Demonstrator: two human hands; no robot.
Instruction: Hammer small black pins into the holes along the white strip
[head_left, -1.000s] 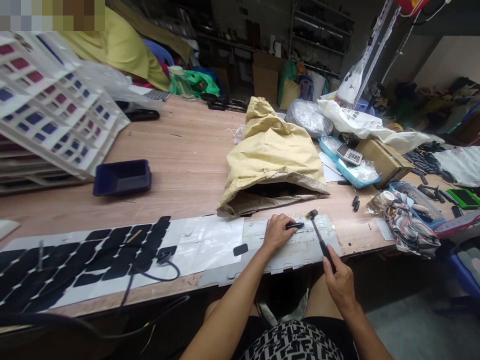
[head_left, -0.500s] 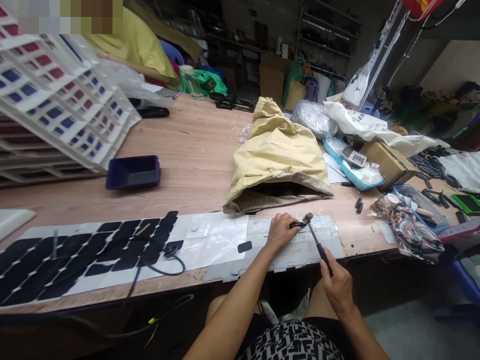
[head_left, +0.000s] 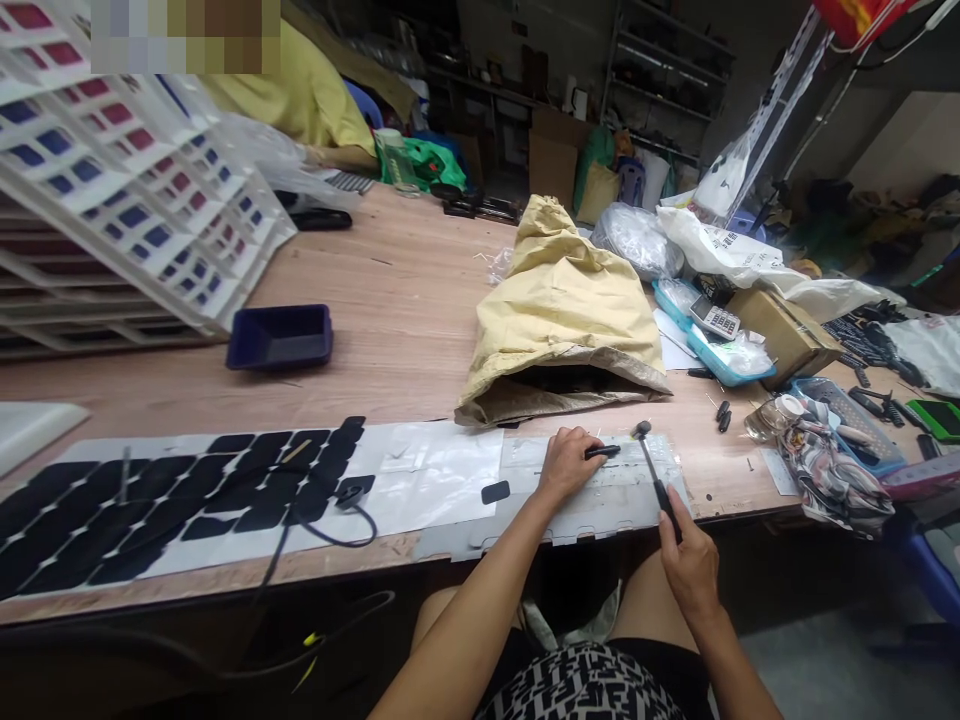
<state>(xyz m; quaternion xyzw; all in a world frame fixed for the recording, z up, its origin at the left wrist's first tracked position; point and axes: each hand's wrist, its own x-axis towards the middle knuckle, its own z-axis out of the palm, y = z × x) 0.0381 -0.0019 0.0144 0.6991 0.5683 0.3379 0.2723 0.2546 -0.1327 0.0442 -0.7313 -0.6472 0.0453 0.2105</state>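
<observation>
My left hand (head_left: 568,460) is closed around a small black handle-like piece (head_left: 602,452) whose end sticks out to the right, low over a grey board (head_left: 540,520) at the table's front edge. In my right hand (head_left: 690,565) is a small hammer (head_left: 651,465), gripped by its black handle. Its metal head lies just right of the black piece, apart from it, over the board. A single dark rounded pad (head_left: 495,492) sits on the board left of my hands. Behind them the yellow cloth bag (head_left: 570,310) lies with its dark mouth toward me.
White sheets with rows of black pads (head_left: 255,480) and a dark cable (head_left: 315,540) lie on the left. A purple tray (head_left: 281,340) stands near a white plastic crate (head_left: 150,190). On the right are a blue tray (head_left: 731,370), a jar (head_left: 772,415) and a cardboard box (head_left: 784,330). A person in yellow (head_left: 315,90) sits beyond.
The hammer head has moved right, away from the black piece, with my right hand. The black piece now points more levelly to the right. The whole view has shifted slightly.
</observation>
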